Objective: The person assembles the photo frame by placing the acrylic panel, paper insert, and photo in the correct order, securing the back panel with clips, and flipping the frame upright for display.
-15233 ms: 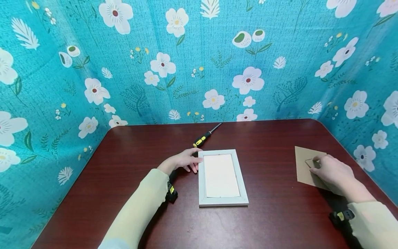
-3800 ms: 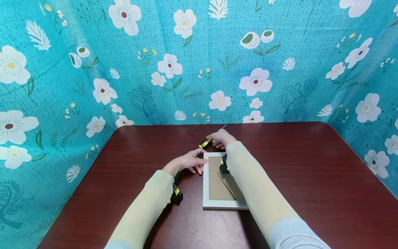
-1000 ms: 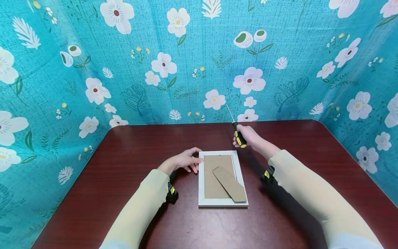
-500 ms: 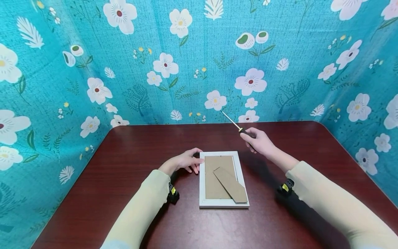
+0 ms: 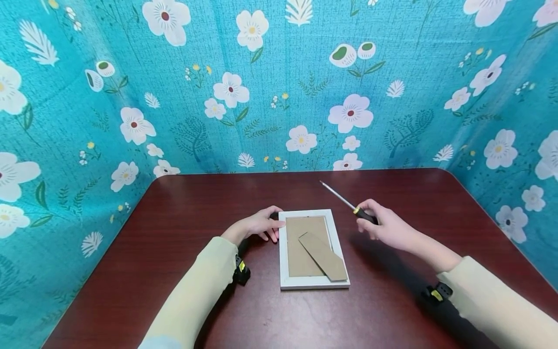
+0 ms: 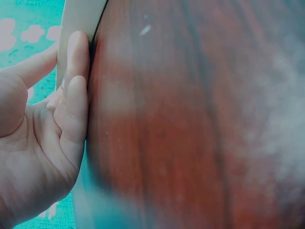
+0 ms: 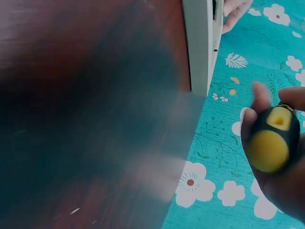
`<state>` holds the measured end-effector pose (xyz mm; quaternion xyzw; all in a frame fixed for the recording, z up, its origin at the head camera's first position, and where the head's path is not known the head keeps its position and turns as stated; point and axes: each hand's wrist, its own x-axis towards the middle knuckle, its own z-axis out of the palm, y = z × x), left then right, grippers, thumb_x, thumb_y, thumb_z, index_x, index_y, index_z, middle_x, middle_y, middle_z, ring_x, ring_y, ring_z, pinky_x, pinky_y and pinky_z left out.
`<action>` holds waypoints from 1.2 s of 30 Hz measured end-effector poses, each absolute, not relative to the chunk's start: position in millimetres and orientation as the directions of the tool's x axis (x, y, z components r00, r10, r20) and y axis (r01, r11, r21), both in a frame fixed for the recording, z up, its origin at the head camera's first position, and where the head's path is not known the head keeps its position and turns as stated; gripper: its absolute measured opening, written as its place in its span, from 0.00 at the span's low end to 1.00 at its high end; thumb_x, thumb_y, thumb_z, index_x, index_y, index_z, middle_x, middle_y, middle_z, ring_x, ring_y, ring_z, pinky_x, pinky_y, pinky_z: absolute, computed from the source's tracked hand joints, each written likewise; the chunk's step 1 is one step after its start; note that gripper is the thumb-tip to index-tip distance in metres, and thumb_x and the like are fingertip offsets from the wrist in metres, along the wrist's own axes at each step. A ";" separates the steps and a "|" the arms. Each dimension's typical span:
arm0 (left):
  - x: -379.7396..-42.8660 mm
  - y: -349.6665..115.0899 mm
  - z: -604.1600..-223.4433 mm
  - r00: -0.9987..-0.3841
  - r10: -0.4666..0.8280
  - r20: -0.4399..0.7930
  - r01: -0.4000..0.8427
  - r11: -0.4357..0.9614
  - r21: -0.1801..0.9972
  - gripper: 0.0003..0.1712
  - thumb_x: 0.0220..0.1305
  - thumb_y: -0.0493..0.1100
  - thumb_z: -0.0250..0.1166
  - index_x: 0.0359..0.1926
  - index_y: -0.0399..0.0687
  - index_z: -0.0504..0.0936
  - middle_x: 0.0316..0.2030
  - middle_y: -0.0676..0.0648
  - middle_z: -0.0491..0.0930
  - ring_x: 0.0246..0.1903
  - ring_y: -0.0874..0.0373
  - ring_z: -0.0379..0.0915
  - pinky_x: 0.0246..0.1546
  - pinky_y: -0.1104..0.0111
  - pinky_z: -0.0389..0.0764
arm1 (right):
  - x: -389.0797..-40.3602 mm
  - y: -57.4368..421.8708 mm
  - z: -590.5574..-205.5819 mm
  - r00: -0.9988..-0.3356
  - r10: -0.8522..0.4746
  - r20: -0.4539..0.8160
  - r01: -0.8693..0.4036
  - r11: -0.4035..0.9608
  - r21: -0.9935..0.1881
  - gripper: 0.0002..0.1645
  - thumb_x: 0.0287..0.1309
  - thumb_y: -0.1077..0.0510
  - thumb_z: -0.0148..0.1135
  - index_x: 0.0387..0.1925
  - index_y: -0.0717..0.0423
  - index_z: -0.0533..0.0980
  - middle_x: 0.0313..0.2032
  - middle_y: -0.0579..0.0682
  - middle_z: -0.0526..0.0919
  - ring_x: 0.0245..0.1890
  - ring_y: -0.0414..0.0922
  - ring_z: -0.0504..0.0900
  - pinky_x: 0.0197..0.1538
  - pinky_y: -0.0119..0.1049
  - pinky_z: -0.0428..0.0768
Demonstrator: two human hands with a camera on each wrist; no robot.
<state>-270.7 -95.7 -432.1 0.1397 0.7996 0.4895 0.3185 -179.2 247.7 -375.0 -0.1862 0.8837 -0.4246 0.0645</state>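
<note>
A white picture frame lies face down on the table. Its brown backing board sits inside the rim, with a slanted stand leg on top. My left hand holds the frame's upper left side, thumb over the rim; in the left wrist view, fingers press against the frame's side. Right of the frame, my right hand grips a screwdriver above the table, its shaft pointing up and left. The right wrist view shows the black and yellow handle end in the curled fingers.
The dark red wooden table has rounded far corners. A teal flowered curtain hangs behind it and along both sides. Each wrist wears a small black camera.
Since the oldest frame, the backing board has gone from the right into the frame, and my right hand has picked up the screwdriver. It just moved right and nearer. My left hand stays put.
</note>
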 end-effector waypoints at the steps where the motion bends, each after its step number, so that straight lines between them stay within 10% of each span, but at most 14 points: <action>1: -270.8 -95.8 -432.2 -0.759 0.535 -0.371 -0.088 0.481 0.872 0.24 0.71 0.45 0.59 0.63 0.47 0.62 0.23 0.44 0.80 0.21 0.56 0.80 0.21 0.69 0.74 | -174.0 250.1 -374.5 -0.918 -0.395 0.040 -0.283 0.581 -0.763 0.23 0.67 0.64 0.58 0.59 0.55 0.63 0.31 0.55 0.78 0.21 0.48 0.75 0.25 0.38 0.76; 7: -270.6 -95.2 -432.4 -0.764 0.532 -0.366 -0.087 0.477 0.874 0.24 0.71 0.44 0.59 0.63 0.47 0.63 0.23 0.43 0.79 0.20 0.56 0.79 0.21 0.68 0.74 | -145.7 263.1 -368.5 -0.890 -0.456 0.004 -0.350 0.678 -0.646 0.35 0.66 0.62 0.59 0.70 0.39 0.61 0.24 0.49 0.73 0.18 0.40 0.70 0.22 0.34 0.71; 15: -267.4 -87.8 -436.2 -0.835 0.455 -0.310 0.003 0.566 0.824 0.31 0.62 0.54 0.67 0.59 0.46 0.66 0.19 0.44 0.80 0.16 0.57 0.78 0.19 0.67 0.76 | -119.2 265.1 -372.9 -0.832 -0.541 0.124 -0.550 0.774 -0.314 0.39 0.61 0.62 0.65 0.70 0.39 0.64 0.57 0.48 0.78 0.51 0.43 0.80 0.46 0.45 0.80; 30: -263.3 -78.7 -430.2 -0.868 0.395 -0.301 0.002 0.610 0.793 0.28 0.59 0.47 0.70 0.53 0.43 0.66 0.16 0.43 0.78 0.12 0.59 0.75 0.17 0.68 0.75 | -100.9 271.6 -384.1 -0.821 -0.565 0.077 -0.567 0.795 -0.216 0.34 0.62 0.56 0.65 0.68 0.36 0.68 0.48 0.43 0.84 0.42 0.39 0.83 0.40 0.41 0.81; 36: -264.0 -77.2 -430.5 -0.873 0.379 -0.308 -0.007 0.621 0.784 0.28 0.60 0.46 0.69 0.54 0.44 0.66 0.15 0.44 0.78 0.11 0.59 0.74 0.16 0.69 0.74 | -100.0 270.4 -385.5 -0.848 -0.530 -0.030 -0.489 0.802 -0.344 0.30 0.65 0.57 0.61 0.68 0.41 0.69 0.42 0.41 0.84 0.34 0.34 0.80 0.37 0.36 0.80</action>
